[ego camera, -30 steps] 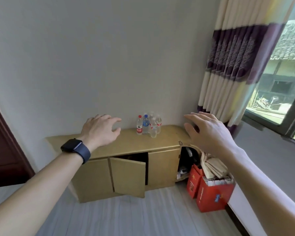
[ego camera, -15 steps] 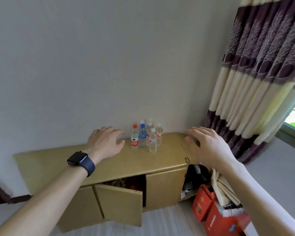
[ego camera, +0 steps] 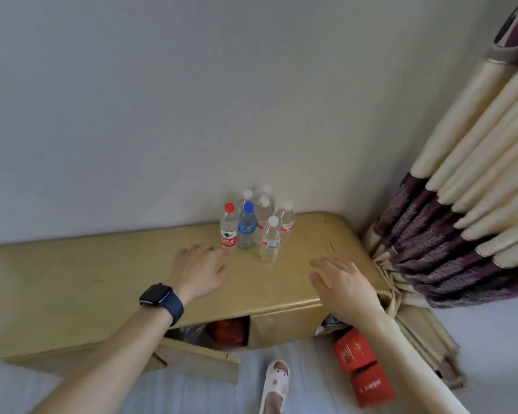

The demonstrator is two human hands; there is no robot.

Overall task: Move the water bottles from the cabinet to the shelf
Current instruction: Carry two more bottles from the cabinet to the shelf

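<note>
Left fingers: spread, slightly bent, palm down over the cabinet top, holding nothing. The tips are just beside the foot of the red-capped bottle; I cannot tell whether they touch it.

Right fingers: also spread and holding nothing, palm down over the right part of the cabinet top.

Left hand has a dark watch at the wrist. Right hand is nearer the cabinet's front edge.

Water bottles: all upright in a tight group at the back of the cabinet top, against the wall. A blue-capped bottle stands beside the red-capped one, and a clear bottle stands foremost.

Change over the last second: both hands have come down from well short of the cabinet to low over its top. The left has closed on the group, and no bottle has shifted.

Judgement: the reach is nearly done, the first grip is not yet made, and no bottle has been moved. No shelf is in view.

Below the cabinet top, one door hangs open. Red boxes sit on the floor at the cabinet's right end.
</note>
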